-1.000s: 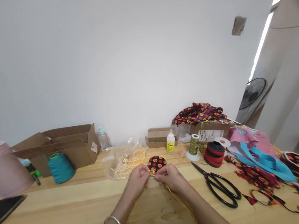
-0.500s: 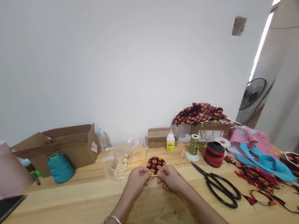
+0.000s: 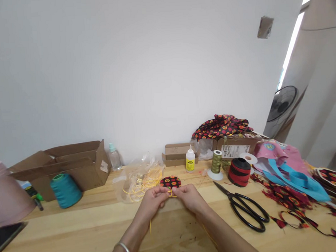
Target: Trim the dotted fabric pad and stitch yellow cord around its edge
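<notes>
Both hands were pinched nearly closed — the left hand [image 3: 153,199] and the right hand [image 3: 191,197] had hold of the yellow cord [image 3: 173,196]. One round patch [image 3: 170,181] sat just past their fingertips, over the bench [image 3: 91,231]. It looked like the knotting part, and the next move seemed to need a gentle pull. I counted one pair of scissors [image 3: 233,196], one white bottle [image 3: 190,162], one blue thread cone [image 3: 65,190] and one green spool [image 3: 216,162].

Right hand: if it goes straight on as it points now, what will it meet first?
The right hand would probably meet the cloth disc first, though depth is unclear and they may be touching.
</notes>
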A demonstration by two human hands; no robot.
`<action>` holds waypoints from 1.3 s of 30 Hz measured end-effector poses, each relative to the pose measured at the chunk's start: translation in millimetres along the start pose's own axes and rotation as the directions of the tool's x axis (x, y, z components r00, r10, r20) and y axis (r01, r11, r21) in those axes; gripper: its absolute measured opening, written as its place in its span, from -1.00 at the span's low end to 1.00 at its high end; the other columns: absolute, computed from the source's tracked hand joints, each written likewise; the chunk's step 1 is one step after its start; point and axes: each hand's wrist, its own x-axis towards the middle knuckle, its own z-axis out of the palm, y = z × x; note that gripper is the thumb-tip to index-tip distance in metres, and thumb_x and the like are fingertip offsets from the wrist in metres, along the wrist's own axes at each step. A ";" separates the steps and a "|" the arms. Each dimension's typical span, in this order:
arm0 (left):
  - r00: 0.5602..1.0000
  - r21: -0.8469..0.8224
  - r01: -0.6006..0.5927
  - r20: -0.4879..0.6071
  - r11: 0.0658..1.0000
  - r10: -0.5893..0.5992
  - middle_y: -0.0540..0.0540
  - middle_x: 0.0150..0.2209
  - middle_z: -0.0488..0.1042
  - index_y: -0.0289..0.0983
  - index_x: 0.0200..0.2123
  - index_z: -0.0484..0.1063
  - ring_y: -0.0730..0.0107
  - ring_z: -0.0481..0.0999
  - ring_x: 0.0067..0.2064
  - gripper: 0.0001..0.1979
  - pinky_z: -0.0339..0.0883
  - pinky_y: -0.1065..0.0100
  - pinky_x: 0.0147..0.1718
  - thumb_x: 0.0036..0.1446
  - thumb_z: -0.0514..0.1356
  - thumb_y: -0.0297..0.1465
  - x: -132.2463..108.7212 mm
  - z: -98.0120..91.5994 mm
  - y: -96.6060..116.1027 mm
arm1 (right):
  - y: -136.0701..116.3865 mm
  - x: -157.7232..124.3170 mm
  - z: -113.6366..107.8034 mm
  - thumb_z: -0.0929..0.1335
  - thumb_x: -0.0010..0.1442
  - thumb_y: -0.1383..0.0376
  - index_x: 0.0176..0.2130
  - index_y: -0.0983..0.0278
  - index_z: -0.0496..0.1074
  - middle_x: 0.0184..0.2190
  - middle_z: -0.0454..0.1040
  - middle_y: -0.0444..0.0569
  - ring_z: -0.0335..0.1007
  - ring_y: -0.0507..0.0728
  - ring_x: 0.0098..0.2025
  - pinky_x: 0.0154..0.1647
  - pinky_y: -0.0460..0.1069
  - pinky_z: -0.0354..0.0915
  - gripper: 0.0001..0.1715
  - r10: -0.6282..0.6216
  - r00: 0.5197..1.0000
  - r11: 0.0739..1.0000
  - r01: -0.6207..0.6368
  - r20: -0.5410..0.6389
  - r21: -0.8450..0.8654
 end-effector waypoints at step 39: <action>0.999 0.012 -0.019 -0.033 1.000 0.019 0.14 -0.80 0.18 -0.36 -0.61 0.44 0.65 -0.04 -0.74 -0.70 -0.17 0.51 -0.73 -0.21 0.21 -0.19 -8.8 14.4 4.8 | 0.8 3.3 -1.0 0.45 -0.35 0.08 -0.57 0.37 0.48 -0.69 0.42 -0.10 0.27 0.00 -0.60 -0.50 -0.09 0.20 -0.60 0.074 0.997 0.922 -0.074 0.013 0.380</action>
